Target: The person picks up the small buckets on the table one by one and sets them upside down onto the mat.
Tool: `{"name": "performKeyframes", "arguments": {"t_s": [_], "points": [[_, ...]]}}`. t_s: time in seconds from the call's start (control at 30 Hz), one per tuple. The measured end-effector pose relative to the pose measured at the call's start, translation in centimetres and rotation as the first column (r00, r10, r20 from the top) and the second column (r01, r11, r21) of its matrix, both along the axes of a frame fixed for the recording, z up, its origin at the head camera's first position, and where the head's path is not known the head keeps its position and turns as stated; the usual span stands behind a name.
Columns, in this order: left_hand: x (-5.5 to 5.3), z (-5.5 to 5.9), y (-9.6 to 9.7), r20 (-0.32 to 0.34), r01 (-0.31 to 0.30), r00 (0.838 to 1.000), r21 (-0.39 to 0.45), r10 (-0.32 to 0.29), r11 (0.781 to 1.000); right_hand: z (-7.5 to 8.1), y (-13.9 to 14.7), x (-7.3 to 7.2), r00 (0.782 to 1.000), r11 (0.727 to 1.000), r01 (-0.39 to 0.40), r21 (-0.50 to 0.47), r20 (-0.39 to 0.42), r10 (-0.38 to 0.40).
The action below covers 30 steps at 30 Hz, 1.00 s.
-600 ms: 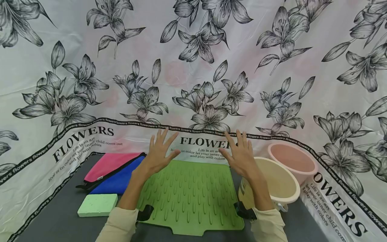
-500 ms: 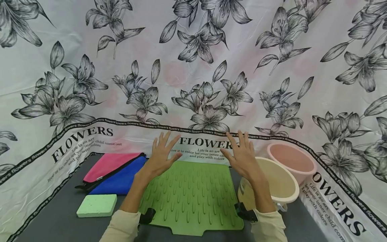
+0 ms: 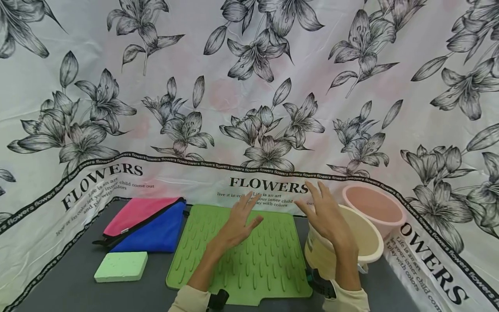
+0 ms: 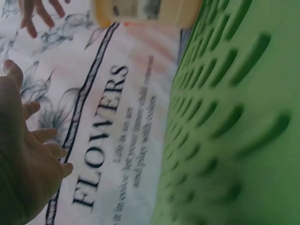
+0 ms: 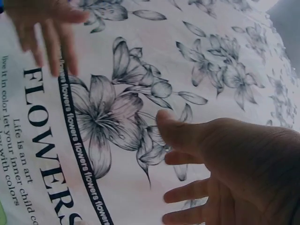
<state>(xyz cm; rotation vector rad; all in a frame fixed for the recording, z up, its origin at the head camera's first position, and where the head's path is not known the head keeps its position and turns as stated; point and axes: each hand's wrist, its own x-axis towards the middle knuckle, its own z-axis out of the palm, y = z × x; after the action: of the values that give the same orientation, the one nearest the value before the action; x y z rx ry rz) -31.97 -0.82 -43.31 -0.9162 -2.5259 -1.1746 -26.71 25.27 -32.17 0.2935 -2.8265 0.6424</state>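
Observation:
In the head view my left hand (image 3: 236,224) hovers over the ridged green mat (image 3: 273,264), its fingers spread and holding nothing. My right hand (image 3: 327,215) is raised at the mat's right side, fingers apart, overlapping the rim of the cream bucket (image 3: 372,232). The left wrist view has the left hand (image 4: 33,159) at its left edge, beside the mat's raised ridges. Seen from the right wrist, the right hand (image 5: 229,164) has thumb and fingers parted with nothing between them.
Behind the cream bucket stands a pink bucket (image 3: 374,206). Left of the mat lie a folded pink and blue cloth item (image 3: 152,229) with black edging and a pale green block (image 3: 121,266) on the dark tabletop (image 3: 78,281). A flower-printed sheet (image 3: 234,91) hangs behind.
My left hand has moved right and down, from the mat's upper left to over its middle. The right hand has shifted slightly right and lower. Both hands stay empty.

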Motion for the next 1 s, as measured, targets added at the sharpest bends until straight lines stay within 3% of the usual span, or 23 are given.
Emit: {"name": "performKeyframes", "arguments": {"t_s": [0.13,0.37,0.53,0.63,0.7,0.77,1.0], "points": [[0.8,-1.4,2.9,0.035,0.069,0.997,0.024,-0.07,0.997,0.0,0.7,0.9,1.0,1.0,0.015,0.006,0.026,-0.015],[2.2,-2.6,7.9,0.117,0.158,0.981,0.0,-0.157,0.987,-0.8,1.8,1.7,0.998,0.999,0.019,0.028,0.056,-0.021],[3.6,-3.8,11.0,0.198,0.223,0.954,0.029,-0.224,0.974,-2.3,1.9,1.7,0.996,0.999,0.009,0.044,0.087,-0.013],[4.3,-4.6,12.5,0.206,0.307,0.929,0.032,-0.307,0.951,-2.7,1.7,1.8,0.993,0.997,0.032,0.075,0.115,-0.04],[4.7,-5.1,13.2,0.215,0.353,0.912,0.024,-0.349,0.936,-2.9,1.4,2.0,0.991,0.995,0.051,0.088,0.119,-0.061],[5.0,-5.5,13.7,0.221,0.372,0.905,0.002,-0.363,0.928,-3.0,1.2,2.2,0.99,0.993,0.069,0.099,0.114,-0.08],[4.8,-5.8,13.7,0.244,0.368,0.902,-0.006,-0.356,0.93,-2.8,0.6,2.4,0.986,0.989,0.097,0.109,0.123,-0.11]]}}
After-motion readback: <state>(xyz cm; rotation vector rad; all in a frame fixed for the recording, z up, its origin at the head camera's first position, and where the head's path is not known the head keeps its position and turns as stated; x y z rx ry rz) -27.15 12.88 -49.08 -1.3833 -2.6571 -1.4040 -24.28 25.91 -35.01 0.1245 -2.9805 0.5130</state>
